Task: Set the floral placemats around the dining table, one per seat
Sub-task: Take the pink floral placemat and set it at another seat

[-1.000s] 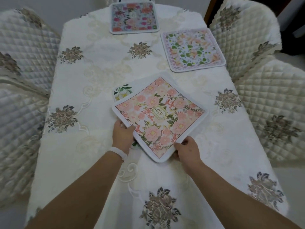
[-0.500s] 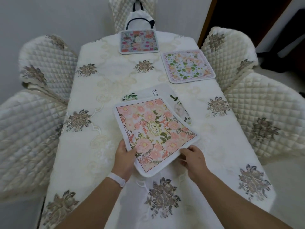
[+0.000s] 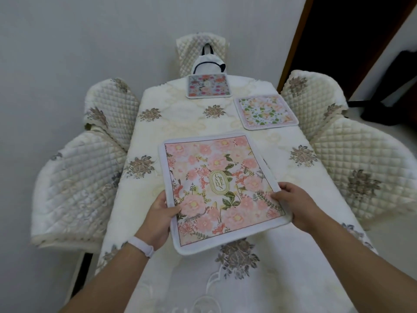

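Both hands hold one mat. Pink mat (image 3: 216, 188) sits between the two grips, lifted above the table (image 3: 140, 199), its far end tipped away from the person and its near corner (image 3: 182, 249) hanging closest to the body.

Left hand (image 3: 159, 219): clamped on the mat's left edge near the lower corner. Thumb (image 3: 173, 210) lies on the printed face, fingers tucked under and out of sight. White band (image 3: 142, 246) on that wrist.

Right hand (image 3: 297, 205): closed on the mat's right edge, lower part. Thumb and fingertips press the top face at the border; the rest of the grip is hidden beneath the mat. The bulk of the mat stretches ahead of and between both grips; only a short strip of it lies nearer than the hands.

Oval label reading "GARDEN" (image 3: 218, 182) sits mid-mat, just ahead of the line between the two thumbs.

Beyond the grips, well apart from the held mat: blue mat (image 3: 208, 86) flat at the table's far end, green-leaf mat (image 3: 265, 111) flat at the far right edge, ahead of the right hand.

A sliver of something pale (image 3: 264, 158) shows past the held mat's right edge; cannot tell what it is.

Quilted chairs (image 3: 76, 184) flank both sides. A white bag (image 3: 208, 62) with dark trim rests on the far chair.
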Tool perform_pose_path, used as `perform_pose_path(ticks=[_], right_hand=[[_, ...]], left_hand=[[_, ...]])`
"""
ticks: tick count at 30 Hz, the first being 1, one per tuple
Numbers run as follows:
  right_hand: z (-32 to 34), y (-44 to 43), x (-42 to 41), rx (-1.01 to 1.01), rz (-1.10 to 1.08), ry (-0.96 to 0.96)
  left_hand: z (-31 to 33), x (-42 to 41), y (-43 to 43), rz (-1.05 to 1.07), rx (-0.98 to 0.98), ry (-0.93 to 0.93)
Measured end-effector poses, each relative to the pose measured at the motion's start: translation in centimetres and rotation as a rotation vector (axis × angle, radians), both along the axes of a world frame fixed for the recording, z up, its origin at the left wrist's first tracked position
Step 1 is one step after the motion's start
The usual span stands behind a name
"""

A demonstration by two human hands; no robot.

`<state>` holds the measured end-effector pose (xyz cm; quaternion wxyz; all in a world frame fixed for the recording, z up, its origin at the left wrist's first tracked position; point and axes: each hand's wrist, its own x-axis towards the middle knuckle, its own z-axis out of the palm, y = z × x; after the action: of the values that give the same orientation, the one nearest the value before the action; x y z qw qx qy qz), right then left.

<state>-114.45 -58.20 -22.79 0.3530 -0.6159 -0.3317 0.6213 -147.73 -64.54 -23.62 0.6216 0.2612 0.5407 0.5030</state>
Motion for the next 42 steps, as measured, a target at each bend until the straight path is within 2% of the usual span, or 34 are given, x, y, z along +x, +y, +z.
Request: perform_pose_path(ticks=[5,13,23,34,39,42], right_hand=[[1.2,-1.4,-1.1,0.062,0.089,-0.085],[2.4,-3.2,-2.5,0.170,0.211,-0.185],[2.8,-7.1,-6.6,0.295,0.386,-0.154],[3.3,-11.0,-19.8,0.292,0.550,-0.090],[3.0,-13.1,-30.1,0.293,0.633,-0.127],[2.2,-14.6,-37.3,0.284,0.669,-0.173]], left_hand=[[1.6,-1.0,-2.7,0.028,0.023,0.016],[3.1,0.2,-8.5,0.241,-0.011,0.113],[3.1,0.0,-17.0,0.446,-0.079,0.222],[3.8,-10.7,-25.1,0.665,-0.061,0.191],[2.0,-19.1,-29.5,0.750,-0.092,0.113],[1.6,-25.3,-31.3,0.768,-0.105,0.137]])
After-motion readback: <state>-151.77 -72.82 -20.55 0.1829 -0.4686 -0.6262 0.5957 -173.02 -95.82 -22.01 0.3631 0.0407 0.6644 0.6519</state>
